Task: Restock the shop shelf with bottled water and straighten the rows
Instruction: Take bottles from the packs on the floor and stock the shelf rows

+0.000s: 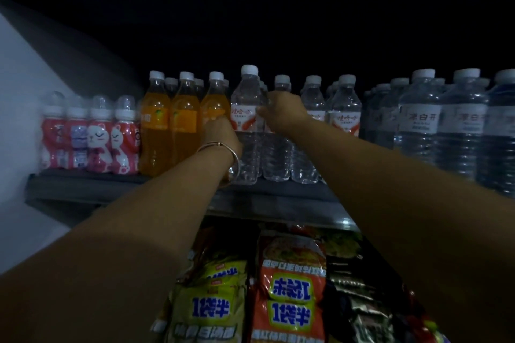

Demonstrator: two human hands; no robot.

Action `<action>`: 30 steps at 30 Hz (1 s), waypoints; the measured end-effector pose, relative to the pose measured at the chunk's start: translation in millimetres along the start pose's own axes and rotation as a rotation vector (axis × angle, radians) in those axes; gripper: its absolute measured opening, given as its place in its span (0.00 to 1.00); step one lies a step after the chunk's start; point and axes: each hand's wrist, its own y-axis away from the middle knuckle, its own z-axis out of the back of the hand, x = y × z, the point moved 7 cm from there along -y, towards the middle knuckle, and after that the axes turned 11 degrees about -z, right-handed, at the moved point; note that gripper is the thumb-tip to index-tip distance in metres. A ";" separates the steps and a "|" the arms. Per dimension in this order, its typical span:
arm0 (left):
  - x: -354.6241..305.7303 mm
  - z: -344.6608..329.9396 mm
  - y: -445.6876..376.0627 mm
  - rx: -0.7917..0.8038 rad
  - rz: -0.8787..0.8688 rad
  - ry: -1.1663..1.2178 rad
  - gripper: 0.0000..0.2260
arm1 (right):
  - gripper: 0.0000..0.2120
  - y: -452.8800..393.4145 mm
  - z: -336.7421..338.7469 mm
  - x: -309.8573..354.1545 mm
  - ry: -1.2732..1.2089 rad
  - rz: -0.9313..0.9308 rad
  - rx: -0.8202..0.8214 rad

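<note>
Head view: your left hand (221,133) has its fingers curled against the lower left side of a clear, ribbed plastic water bottle (246,125), and your right hand (281,113) pinches the same bottle at its white-and-orange label from the right. That bottle, topped with a white screw cap, stands upright at the front edge of the grey metal shelf (278,198), and its cap sits higher than those of its neighbours. A thin metal bangle (223,153) circles your left wrist. Just left, touching the row, stand glossy orange soda bottles (170,125) with waisted bodies. Further left are small pink bottles (100,133) with domed clear caps and cartoon-printed sleeves. To the right of your hands, more of the small water bottles (344,111) line up, then larger water bottles (443,125) with deep horizontal ridges and pale labels. Below the shelf lie crinkled, shiny noodle packets (289,295) in yellow and red foil.
</note>
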 end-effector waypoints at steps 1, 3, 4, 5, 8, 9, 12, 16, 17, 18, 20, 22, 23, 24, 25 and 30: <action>-3.9 0.1 5.6 0.002 -0.011 -0.031 0.12 | 0.14 7.3 2.3 -3.2 0.078 0.029 -0.021; -14.6 0.3 21.4 0.020 -0.036 -0.135 0.14 | 0.14 26.0 5.2 -12.5 0.244 0.088 -0.045; -21.2 -0.6 31.1 0.037 -0.045 -0.186 0.16 | 0.16 36.4 6.6 -18.0 0.311 0.113 -0.049; -28.2 -3.3 45.6 0.064 -0.047 -0.221 0.17 | 0.18 50.8 9.0 -25.4 0.376 0.140 -0.050; -48.3 -13.2 91.7 0.134 -0.059 -0.263 0.21 | 0.23 98.2 21.8 -45.1 0.565 0.211 -0.077; -54.5 -17.7 110.1 0.165 -0.064 -0.277 0.23 | 0.24 115.0 25.5 -53.1 0.604 0.213 -0.070; -69.2 -37.6 178.7 0.253 -0.065 -0.298 0.25 | 0.25 179.2 26.8 -89.1 0.644 0.206 -0.010; -73.8 -82.5 287.6 0.333 -0.049 -0.303 0.26 | 0.21 284.8 9.3 -160.4 0.690 0.160 0.103; -72.2 -95.6 311.1 0.357 -0.050 -0.306 0.26 | 0.21 305.9 2.6 -177.6 0.695 0.143 0.129; -69.1 -112.6 341.0 0.396 -0.046 -0.308 0.26 | 0.22 331.5 -8.1 -198.7 0.710 0.117 0.167; -59.4 -144.6 391.6 0.455 -0.039 -0.305 0.24 | 0.25 373.0 -30.8 -236.1 0.744 0.077 0.239; -43.6 -174.8 437.3 0.511 -0.011 -0.293 0.23 | 0.27 407.5 -55.9 -269.7 0.760 0.043 0.303; -32.8 -192.1 464.9 0.551 0.006 -0.293 0.23 | 0.27 427.8 -73.3 -288.7 0.765 0.025 0.345; -24.0 -205.8 487.1 0.571 0.014 -0.288 0.23 | 0.26 444.1 -88.4 -303.7 0.765 0.015 0.380; -11.6 -222.0 512.8 0.589 0.016 -0.288 0.23 | 0.25 463.1 -107.5 -322.0 0.753 0.000 0.412; 67.4 -297.6 651.3 0.692 0.104 -0.286 0.23 | 0.26 563.0 -211.2 -407.7 0.672 -0.095 0.545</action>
